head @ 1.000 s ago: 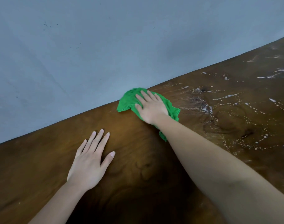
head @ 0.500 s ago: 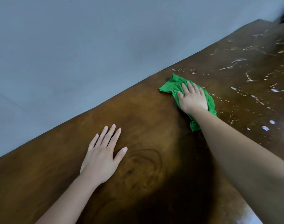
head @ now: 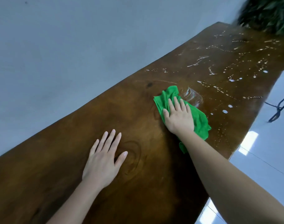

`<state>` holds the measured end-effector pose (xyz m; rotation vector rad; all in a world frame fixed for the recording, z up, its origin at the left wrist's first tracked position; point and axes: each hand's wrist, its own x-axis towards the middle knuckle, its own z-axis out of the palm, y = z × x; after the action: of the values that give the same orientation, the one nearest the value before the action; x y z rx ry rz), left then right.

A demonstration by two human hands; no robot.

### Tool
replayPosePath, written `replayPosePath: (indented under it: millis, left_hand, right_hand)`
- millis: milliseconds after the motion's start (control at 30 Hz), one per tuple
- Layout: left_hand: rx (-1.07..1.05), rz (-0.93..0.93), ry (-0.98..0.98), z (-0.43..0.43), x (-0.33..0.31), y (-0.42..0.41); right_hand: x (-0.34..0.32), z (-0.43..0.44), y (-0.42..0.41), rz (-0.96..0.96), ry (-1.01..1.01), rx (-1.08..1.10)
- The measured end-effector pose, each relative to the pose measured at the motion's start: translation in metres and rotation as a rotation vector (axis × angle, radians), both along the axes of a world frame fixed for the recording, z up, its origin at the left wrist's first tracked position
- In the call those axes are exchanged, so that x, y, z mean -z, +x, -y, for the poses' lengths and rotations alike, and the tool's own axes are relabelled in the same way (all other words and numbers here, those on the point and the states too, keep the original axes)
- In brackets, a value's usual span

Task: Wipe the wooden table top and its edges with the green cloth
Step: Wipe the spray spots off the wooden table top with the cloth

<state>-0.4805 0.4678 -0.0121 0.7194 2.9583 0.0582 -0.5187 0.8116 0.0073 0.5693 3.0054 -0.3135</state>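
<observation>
A long, dark brown wooden table (head: 60, 159) runs diagonally from the lower left to the upper right, seen from above by the person working at it. The right grip (head: 178, 118), a bare hand, lies palm down on top of a crumpled green cloth (head: 200, 122), its fingers (head: 176, 102) straight, close together and pressing the fabric against the wood rather than curling round it. The cloth sits near the middle of the table's width. It spreads out beyond the fingertips towards the far side, out to the right of the hand, and back under the wrist. Just beyond the cloth is a wet, glossy smear (head: 192, 96). Past that, scattered white droplets and streaks (head: 235, 65) cover the far right stretch of the table. The left grip (head: 102, 162), also a bare hand, rests flat on bare wood, fingers spread and straight, nearer the viewer and well apart from the cloth. A plain grey wall (head: 73, 46) lies behind the table's far edge. Blurred green foliage (head: 267, 13) fills the top right corner. Glossy pale floor tiles (head: 267, 151) and a thin dark metal frame (head: 279, 109) show on the right.
</observation>
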Motion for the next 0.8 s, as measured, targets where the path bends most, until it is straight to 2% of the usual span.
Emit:
replayPosePath:
  millis: [200,400,533,800]
  left_hand:
    - [-0.017,-0.009,-0.017,-0.014,-0.003,0.010]
    - [-0.022,-0.008,0.004,-0.028,-0.006,0.025]
    - [-0.041,-0.023,-0.004,-0.032,-0.004,0.027]
    - [-0.011,-0.016,0.012,-0.057,-0.004,0.034]
  right_hand:
    - [0.002,0.073,0.063,-0.023,-0.026,-0.301]
    - [0.010,0.044,0.124,-0.072,-0.047,-0.482]
    - [0.011,-0.014,0.135,-0.077,-0.019,-0.389]
    - [0.011,-0.147,0.128,-0.078,0.037,-0.028]
